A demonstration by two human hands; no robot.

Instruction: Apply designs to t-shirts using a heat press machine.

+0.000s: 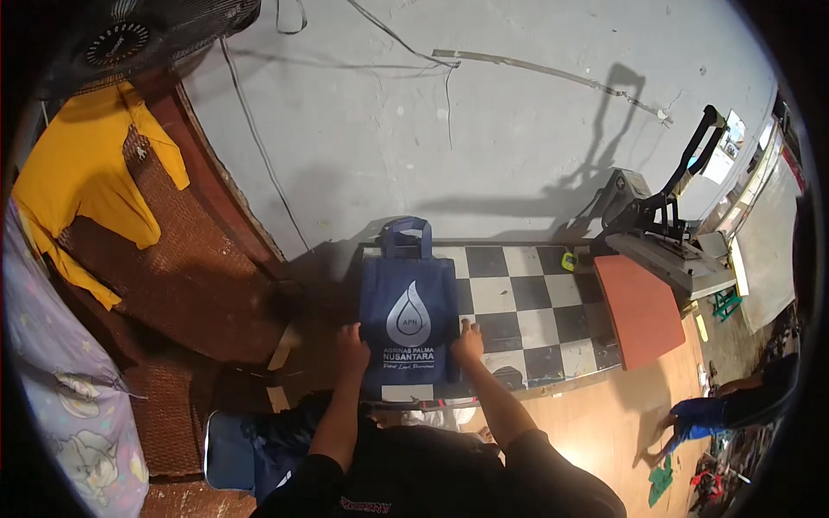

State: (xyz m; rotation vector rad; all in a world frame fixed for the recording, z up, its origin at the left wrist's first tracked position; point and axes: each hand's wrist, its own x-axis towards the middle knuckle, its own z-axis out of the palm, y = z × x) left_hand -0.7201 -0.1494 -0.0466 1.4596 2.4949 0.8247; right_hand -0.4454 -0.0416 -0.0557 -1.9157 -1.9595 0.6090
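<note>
A navy blue fabric tote bag (375, 311) lies flat on the black-and-white checkered tabletop (492, 294), its two handles towards the wall. A pale drop-shaped print with writing below covers its front. My left hand (353, 348) is at the bag's left edge, fingers curled against it. At the opposite edge is my right hand (467, 343), its fingertips bent beside the fabric. Whether either hand pinches the cloth cannot be told.
A heat press (667, 252) with a raised black handle and an orange-red board (638, 311) stands at the right. Near it is a small yellow-green device (569, 261). Dark bags lie on a blue chair (227, 453) at lower left. Another person's legs (699, 414) show far right.
</note>
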